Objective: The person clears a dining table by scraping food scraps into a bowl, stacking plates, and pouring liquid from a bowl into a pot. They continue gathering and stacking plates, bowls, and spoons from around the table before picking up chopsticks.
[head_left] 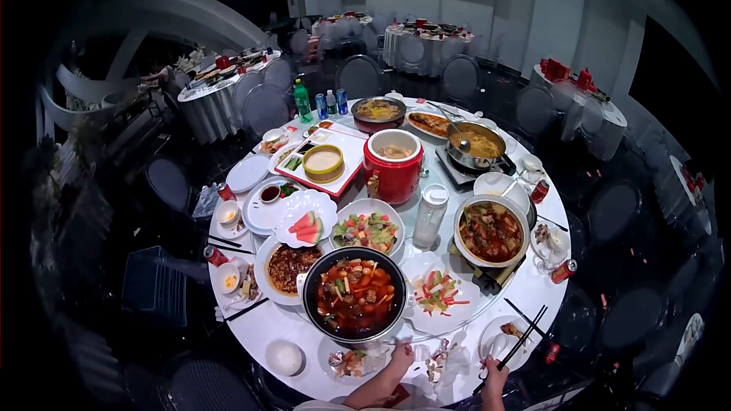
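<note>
My left hand (pixel 402 355) is at the near table edge, fingers closed, between a plate of scraps (pixel 352 364) and crumpled tissues (pixel 440 358); what it pinches, if anything, is too small to make out. My right hand (pixel 495 373) is closed around black chopsticks (pixel 533 326), which slant up to the right across a small plate (pixel 493 341) with food remains. Beyond my left hand stands a black pot (pixel 355 294) of red stew. Right of it lies a white plate (pixel 435 294) with vegetable pieces.
The round white table (pixel 251 331) also holds a red pot (pixel 394 167), a salad bowl (pixel 368 227), a glass pitcher (pixel 431 217), a stew bowl (pixel 492 232) and a green bottle (pixel 302 101). A blue crate (pixel 154 289) stands at left. Chairs and other tables surround it.
</note>
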`<state>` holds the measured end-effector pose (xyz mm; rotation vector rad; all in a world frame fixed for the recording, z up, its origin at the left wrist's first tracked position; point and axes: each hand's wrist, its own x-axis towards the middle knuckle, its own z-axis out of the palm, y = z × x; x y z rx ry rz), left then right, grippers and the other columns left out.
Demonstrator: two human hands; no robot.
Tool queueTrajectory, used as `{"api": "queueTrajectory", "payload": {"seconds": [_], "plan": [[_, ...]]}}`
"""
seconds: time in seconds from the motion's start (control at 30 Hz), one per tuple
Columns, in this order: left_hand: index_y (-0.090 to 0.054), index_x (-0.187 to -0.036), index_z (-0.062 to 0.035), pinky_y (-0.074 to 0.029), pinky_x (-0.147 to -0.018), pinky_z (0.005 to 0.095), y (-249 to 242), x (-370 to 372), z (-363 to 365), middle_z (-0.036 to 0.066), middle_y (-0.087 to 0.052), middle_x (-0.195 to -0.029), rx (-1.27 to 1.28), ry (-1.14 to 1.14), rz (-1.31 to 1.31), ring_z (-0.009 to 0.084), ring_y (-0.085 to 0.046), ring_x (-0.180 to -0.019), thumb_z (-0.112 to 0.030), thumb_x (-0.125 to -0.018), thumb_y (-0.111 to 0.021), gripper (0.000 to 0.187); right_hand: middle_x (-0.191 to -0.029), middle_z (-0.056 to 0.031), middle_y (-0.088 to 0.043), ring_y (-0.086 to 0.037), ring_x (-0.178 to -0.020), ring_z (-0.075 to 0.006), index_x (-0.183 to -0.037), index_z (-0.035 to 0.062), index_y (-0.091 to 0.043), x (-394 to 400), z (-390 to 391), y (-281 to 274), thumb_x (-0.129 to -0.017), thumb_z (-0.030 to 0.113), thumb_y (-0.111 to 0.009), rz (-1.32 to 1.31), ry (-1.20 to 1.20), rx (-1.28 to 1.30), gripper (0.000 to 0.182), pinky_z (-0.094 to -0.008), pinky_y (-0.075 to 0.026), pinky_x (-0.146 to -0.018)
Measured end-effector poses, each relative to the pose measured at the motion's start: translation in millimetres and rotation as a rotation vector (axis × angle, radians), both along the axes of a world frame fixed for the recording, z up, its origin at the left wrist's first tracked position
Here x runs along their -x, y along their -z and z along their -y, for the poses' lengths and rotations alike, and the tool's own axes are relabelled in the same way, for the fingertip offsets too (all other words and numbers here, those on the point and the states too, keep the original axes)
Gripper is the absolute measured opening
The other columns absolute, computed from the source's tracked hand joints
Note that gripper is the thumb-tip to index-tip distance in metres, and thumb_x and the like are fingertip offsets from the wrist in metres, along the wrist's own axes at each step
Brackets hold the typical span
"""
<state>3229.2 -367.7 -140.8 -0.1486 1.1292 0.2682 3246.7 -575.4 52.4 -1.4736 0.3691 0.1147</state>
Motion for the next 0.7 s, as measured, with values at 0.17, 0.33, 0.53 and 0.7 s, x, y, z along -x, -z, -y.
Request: {"api": "queueTrajectory", "payload": {"seconds": [0.17, 0.33, 0.53, 0.7], "plan": [[-0.049, -0.071, -0.0062, -0.022, -0.033, 0.0173, 3.1, -15.9, 20.0, 0.0, -0.04, -0.048, 0.006, 0.394, 0.277, 0.0073, -0.033, -0.038, -0.053, -0.076, -0.038, 0.048, -0.061, -0.0074, -0.053, -0.05, -0.054, -0.0132, -0.066, -0.0008, -0.05, -7.0, -3.4, -4.4, -0.073, 0.009, -0.055, -0.009, -0.007, -0.013, 0.014, -0.0231, -0.038, -0.052], [-0.048, -0.073, -0.0058, -0.022, -0.033, 0.0168, 10.5, -20.1, 26.3, 0.001, -0.043, -0.05, -0.092, 0.359, 0.215, 0.0067, -0.032, -0.039, -0.052, -0.079, -0.032, 0.049, -0.06, -0.0068, -0.053, -0.049, -0.054, -0.0126, -0.066, -0.0006, -0.051, -15.8, -22.1, -4.6, -0.073, 0.011, -0.055, 0.006, -0.093, -0.031, 0.014, -0.0236, -0.038, -0.052], [-0.049, -0.076, -0.0029, -0.022, -0.031, 0.018, -0.6, -18.0, 18.5, 0.008, -0.056, -0.066, -0.203, 0.291, -0.082, 0.0076, -0.028, -0.035, -0.045, -0.082, -0.034, 0.046, -0.05, 0.0022, -0.048, -0.038, -0.042, -0.005, -0.062, 0.0019, -0.058, -23.5, -35.9, -6.8, -0.071, 0.019, -0.059, 0.05, -0.198, 0.09, 0.02, -0.0201, -0.028, -0.04], [-0.051, -0.073, -0.0005, -0.026, -0.03, 0.0241, 48.1, -38.1, 22.6, 0.009, -0.058, -0.061, -0.368, 0.148, -0.563, 0.0118, -0.034, -0.033, -0.05, -0.077, -0.041, 0.051, -0.059, -0.0056, -0.055, -0.049, -0.052, -0.0102, -0.062, -0.0011, -0.053, -33.0, -26.6, -20.7, -0.072, 0.012, -0.057, -0.009, -0.221, 0.089, 0.017, -0.0215, -0.037, -0.051]]}}
